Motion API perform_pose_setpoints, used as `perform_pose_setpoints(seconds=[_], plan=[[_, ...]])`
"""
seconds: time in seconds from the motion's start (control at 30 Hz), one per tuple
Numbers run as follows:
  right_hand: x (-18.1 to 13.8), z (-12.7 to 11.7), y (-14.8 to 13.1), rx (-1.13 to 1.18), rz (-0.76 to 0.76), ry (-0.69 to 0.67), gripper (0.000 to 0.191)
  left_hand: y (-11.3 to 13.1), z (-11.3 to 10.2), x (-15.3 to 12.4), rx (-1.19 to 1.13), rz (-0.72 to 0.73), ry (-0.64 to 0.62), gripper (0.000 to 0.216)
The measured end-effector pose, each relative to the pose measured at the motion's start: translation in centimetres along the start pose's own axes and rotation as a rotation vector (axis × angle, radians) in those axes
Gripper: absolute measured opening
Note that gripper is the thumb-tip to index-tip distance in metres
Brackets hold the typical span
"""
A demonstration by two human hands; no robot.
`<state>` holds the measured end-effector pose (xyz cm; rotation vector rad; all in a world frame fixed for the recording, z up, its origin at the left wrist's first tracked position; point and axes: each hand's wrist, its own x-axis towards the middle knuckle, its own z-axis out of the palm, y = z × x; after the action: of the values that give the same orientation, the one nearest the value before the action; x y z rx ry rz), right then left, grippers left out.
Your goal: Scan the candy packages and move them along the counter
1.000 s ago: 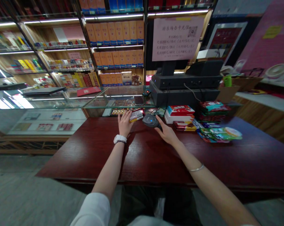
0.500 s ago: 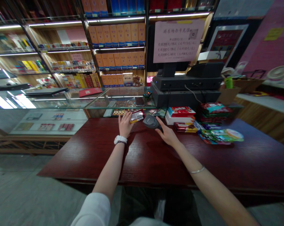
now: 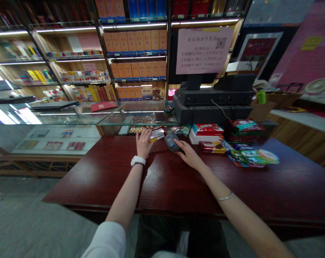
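Head view: your left hand (image 3: 144, 145) grips a red-and-yellow packet (image 3: 157, 133); your right hand (image 3: 188, 156) holds a dark scanner (image 3: 170, 139), its head just beside the packet, over the reddish-brown table (image 3: 173, 186).

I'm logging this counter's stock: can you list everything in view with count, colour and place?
scanner: one, dark grey, centre
snack packet: one, red-white-yellow, left of scanner
counter: one, dark red, foreground
snack piles: several, mixed colours, right of scanner
till: one, black, behind snack piles
notice: one, pink, on monitor
orange boxes: many, orange and blue, rear
shelf goods: many, mixed colours, rear left
glass cases: count unclear, transparent, left and centre
fan: one, pale, far right
left hand: one, on snack packet
right hand: one, on scanner
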<state>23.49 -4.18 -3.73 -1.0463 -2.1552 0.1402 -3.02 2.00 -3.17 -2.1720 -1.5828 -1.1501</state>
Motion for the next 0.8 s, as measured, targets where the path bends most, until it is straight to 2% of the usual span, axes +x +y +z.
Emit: perform_pose_setpoints(seconds=[0.3,0.8], plan=[[-0.2,1.5,0.0,-0.179,-0.066,-0.177,0.062,0.6,-0.6,0.3,-0.012,0.019,0.054,0.06],[0.1,1.6,-0.5,-0.334,-0.001,-0.266,0.066,1.6,-0.9,0.4,-0.04,0.049,0.075,0.062]])
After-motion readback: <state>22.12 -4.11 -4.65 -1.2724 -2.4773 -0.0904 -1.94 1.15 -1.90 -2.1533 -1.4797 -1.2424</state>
